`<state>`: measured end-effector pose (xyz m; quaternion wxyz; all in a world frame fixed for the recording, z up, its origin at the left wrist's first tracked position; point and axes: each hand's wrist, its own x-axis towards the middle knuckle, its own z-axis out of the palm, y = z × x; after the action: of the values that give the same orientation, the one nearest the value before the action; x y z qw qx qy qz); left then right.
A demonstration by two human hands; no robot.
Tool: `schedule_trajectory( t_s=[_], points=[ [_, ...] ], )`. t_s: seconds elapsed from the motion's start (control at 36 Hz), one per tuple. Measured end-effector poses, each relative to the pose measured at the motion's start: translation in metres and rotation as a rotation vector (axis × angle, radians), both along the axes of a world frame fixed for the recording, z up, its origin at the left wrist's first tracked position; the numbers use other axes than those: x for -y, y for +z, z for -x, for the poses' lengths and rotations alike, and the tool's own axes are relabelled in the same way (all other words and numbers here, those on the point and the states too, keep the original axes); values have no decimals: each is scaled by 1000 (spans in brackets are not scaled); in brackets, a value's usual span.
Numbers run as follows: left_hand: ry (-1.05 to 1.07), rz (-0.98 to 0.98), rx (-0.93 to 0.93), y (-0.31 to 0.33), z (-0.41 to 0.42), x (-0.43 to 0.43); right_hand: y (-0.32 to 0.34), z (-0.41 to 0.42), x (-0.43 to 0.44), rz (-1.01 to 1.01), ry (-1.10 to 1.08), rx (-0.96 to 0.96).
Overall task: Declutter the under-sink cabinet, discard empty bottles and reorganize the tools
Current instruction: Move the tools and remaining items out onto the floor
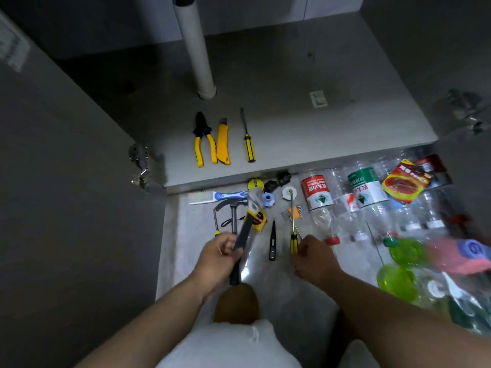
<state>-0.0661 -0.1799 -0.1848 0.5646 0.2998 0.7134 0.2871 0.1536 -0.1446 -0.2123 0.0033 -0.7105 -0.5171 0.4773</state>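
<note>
The open cabinet (292,123) was crossed at the back by a white pipe (195,49). Empty bottles (317,197) were heaped on the floor outside, to the right. Pliers (203,140), a utility knife (223,144) and a short screwdriver (249,144) were laid side by side near the cabinet's front edge. A wrench (248,221) was gripped by the left hand (218,257) above a hammer (233,211). The right hand (316,257) was placed at a long screwdriver (293,229); whether it was grasped could not be told.
</note>
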Motion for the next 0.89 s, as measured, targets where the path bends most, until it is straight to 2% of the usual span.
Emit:
schedule_trajectory(
  t_s=[0.11, 0.31, 0.64, 0.69, 0.78, 0.83, 0.89],
  points=[
    [21, 126, 12, -22, -5, 10, -9, -3, 7, 80, 74, 64],
    [211, 131, 148, -53, 25, 29, -31, 3, 3, 146, 70, 71],
    [427, 195, -74, -82, 59, 30, -47, 18, -5, 151, 137, 243],
    [386, 237, -146, -82, 59, 28, -47, 20, -5, 86, 156, 274],
    [167, 279, -305, -84, 57, 24, -43, 30, -4, -62, 221, 238],
    [9, 238, -485, -83, 53, 23, -40, 41, -2, -105, 307, 140],
    [-94, 106, -612, -80, 46, 22, -39, 55, 1, -83, 384, -10]
  ],
)
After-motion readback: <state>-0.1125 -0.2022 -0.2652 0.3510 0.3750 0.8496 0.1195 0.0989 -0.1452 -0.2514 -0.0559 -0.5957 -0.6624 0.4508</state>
